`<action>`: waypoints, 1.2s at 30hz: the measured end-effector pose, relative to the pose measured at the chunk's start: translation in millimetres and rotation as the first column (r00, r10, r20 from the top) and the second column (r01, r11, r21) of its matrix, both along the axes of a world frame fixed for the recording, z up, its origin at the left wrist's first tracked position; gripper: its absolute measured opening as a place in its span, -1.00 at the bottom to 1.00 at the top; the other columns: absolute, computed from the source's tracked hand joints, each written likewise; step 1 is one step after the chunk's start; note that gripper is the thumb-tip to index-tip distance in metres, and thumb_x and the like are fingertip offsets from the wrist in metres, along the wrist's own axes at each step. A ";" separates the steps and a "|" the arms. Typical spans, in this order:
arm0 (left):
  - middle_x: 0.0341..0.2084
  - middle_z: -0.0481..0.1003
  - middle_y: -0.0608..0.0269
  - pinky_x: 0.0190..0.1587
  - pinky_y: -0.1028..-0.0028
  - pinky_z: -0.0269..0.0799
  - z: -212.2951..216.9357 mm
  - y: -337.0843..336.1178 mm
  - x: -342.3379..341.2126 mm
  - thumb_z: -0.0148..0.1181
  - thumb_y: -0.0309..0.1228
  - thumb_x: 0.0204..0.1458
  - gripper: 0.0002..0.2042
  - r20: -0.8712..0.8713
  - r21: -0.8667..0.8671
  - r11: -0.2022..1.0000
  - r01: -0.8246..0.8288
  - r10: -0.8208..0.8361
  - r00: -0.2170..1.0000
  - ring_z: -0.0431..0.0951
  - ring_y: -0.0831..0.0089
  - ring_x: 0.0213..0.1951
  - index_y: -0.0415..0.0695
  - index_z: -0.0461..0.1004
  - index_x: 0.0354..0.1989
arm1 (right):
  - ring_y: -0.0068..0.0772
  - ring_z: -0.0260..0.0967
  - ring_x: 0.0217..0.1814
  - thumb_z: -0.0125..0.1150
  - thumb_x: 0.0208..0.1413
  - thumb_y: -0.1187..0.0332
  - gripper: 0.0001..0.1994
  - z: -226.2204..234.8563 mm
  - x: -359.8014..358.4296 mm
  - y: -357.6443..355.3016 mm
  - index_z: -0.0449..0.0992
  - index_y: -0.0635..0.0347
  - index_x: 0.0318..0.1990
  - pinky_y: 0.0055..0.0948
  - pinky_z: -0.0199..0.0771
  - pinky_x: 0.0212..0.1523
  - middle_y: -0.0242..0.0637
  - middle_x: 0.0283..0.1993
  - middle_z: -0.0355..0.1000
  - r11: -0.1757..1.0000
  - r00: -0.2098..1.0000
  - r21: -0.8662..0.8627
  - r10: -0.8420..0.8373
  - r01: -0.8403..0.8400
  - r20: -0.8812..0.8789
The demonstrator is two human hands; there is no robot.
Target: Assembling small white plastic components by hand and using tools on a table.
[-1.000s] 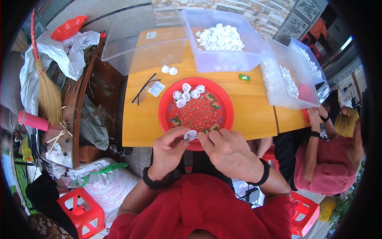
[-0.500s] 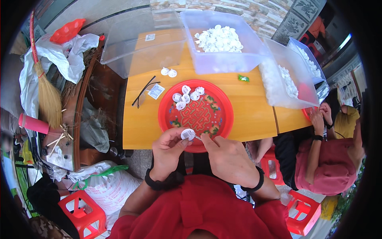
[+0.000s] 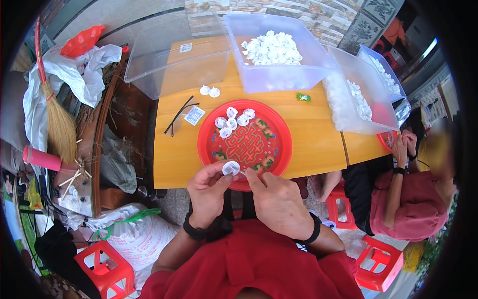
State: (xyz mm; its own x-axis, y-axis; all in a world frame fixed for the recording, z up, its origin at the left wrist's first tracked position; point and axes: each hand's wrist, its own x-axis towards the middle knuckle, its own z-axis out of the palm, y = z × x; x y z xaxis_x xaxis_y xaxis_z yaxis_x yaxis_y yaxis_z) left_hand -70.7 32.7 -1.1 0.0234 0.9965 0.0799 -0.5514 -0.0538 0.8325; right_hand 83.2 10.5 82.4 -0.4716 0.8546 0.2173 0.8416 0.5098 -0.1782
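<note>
Between the thumb and fingers of my left hand (image 3: 205, 197) is a small round white plastic part (image 3: 231, 168), its hollow side showing. My right hand (image 3: 280, 203) pinches a thin metal-looking tool (image 3: 242, 172), its tip at the part's edge; most of the tool is hidden by my fingers. Both hands are over the near rim of a round red tray (image 3: 203, 142) with a patterned base. Several similar white parts (image 3: 231, 123) are grouped at the tray's far side.
Beyond the tray are an empty-looking clear bin (image 3: 174, 74) and a bin (image 3: 303, 74) heaped with white parts. Glasses (image 3: 178, 115), a label card (image 3: 194, 115) and a green packet (image 3: 303, 97) lie on the table (image 3: 318, 149). A co-worker (image 3: 408, 199) sits at right, beside red stools (image 3: 381, 264).
My hands have shifted slightly left with the part, which is tilted a little differently. The tool still meets its edge. The view has moved slightly.
</note>
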 end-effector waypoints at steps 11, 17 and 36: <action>-0.17 0.45 0.03 -0.10 0.47 0.46 -16.9 3.1 0.1 0.00 -0.81 -0.05 -0.74 -0.284 0.145 0.987 -0.071 0.110 0.952 0.49 0.39 -0.14 -0.32 0.40 -0.17 | -0.21 0.40 -0.61 0.07 -0.22 0.51 -0.79 2.9 -7.3 13.9 0.38 0.48 -0.38 -0.36 0.38 -0.64 -0.07 -0.62 0.36 0.989 0.996 -0.141 0.044 -0.033 0.074; -0.28 0.50 0.05 -0.21 0.45 0.49 0.6 13.9 -14.8 0.03 -0.73 -0.03 -0.78 0.046 -0.074 0.996 0.047 -0.043 0.998 0.53 0.38 -0.28 -0.35 0.40 -0.17 | -0.03 0.39 -0.50 0.14 -0.03 0.45 -0.85 2.6 11.3 17.4 0.37 0.34 -0.35 -0.22 0.37 -0.50 -0.06 -0.53 0.39 0.963 0.864 -0.265 -0.179 0.055 -0.471; -0.18 0.46 0.06 -0.05 0.37 0.34 -11.5 13.7 -35.6 0.23 -0.60 -0.15 -0.77 -0.672 0.243 0.955 -0.172 0.293 0.680 0.45 0.25 -0.13 -0.28 0.46 -0.25 | -0.72 0.26 -0.59 0.10 0.12 0.32 -0.81 54.8 73.3 141.8 0.48 0.30 -0.32 -0.69 0.21 -0.61 -0.35 -0.48 0.43 0.888 0.374 -0.450 -0.450 0.092 -0.811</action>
